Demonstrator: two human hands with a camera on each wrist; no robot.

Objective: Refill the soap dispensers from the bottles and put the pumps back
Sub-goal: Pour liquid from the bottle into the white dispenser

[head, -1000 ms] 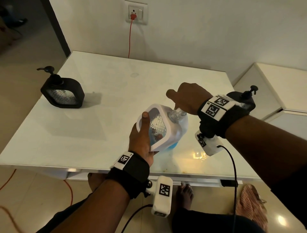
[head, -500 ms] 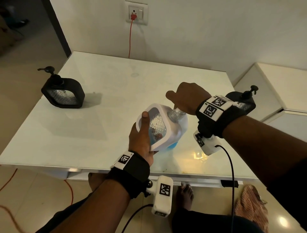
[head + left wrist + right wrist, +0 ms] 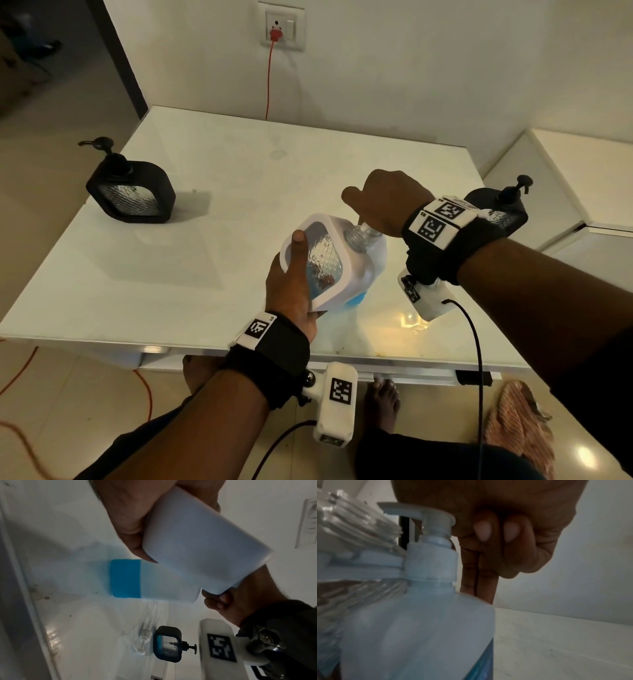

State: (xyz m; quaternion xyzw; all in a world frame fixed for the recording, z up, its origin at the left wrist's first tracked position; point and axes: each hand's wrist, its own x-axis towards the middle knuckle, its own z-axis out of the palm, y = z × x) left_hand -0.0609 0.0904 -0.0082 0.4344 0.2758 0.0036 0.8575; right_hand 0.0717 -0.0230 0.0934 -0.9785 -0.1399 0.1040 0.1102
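On white table (image 3: 219,260), near front edge: layout matches earlier frames, no shift seen. Refill bottle (image 3: 423,626) upright, blue band at base. White dispenser (image 3: 329,260) tilted, open neck under bottle's pump spout, gripped round body by left hand (image 3: 291,284). Right hand (image 3: 387,202) pressing on pump head (image 3: 419,512), fingers curled.

Two black dispensers (image 3: 132,190) (image 3: 168,643) well apart, pumps fitted. Loose white pump (image 3: 144,638) lying beside right one.

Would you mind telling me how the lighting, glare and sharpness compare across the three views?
Head view: dim and warm, fairly sharp, with a yellowish glare patch on the glossy table and a soft shadow beside the black dispenser. Left wrist view: murky and bluish; the white dispenser is close and soft-edged. Right wrist view: darkest, with the refill bottle and its pump out of focus.
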